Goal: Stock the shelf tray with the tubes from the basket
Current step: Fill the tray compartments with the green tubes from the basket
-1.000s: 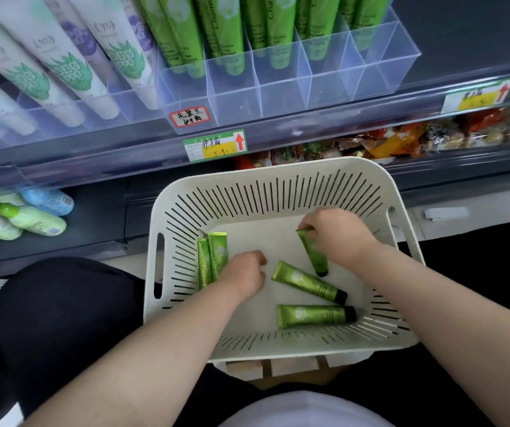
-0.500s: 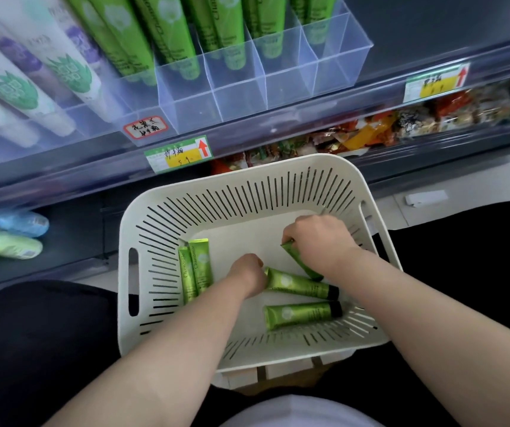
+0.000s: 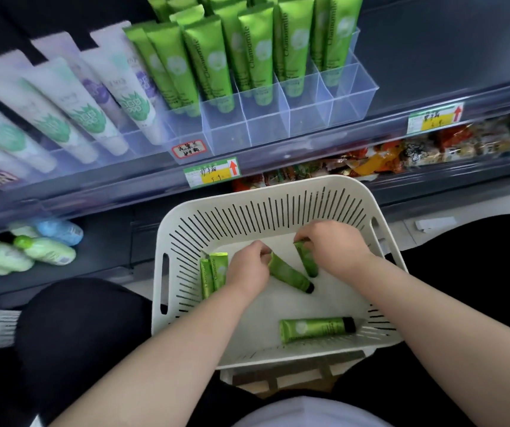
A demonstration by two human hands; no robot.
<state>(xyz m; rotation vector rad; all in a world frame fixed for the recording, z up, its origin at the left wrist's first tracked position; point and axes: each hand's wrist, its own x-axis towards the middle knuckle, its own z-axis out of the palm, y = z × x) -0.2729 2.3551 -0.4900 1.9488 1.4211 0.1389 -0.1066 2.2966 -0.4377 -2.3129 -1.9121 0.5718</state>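
- Tray (image 3: 355, 97) at twelve o'clock: its right front cells look free, so aim there.
- Basket (image 3: 278, 192) below holds five tubes.
- Left hand (image 3: 247, 269) pinches a tube (image 3: 290, 276) by its crimp.
- Right hand (image 3: 333, 245) has its fingers curled round a second tube (image 3: 308, 261).
- Best to lift both clear, caps down.
- Spare tube (image 3: 315, 329) lies at five o'clock, a pair (image 3: 213, 272) at nine.
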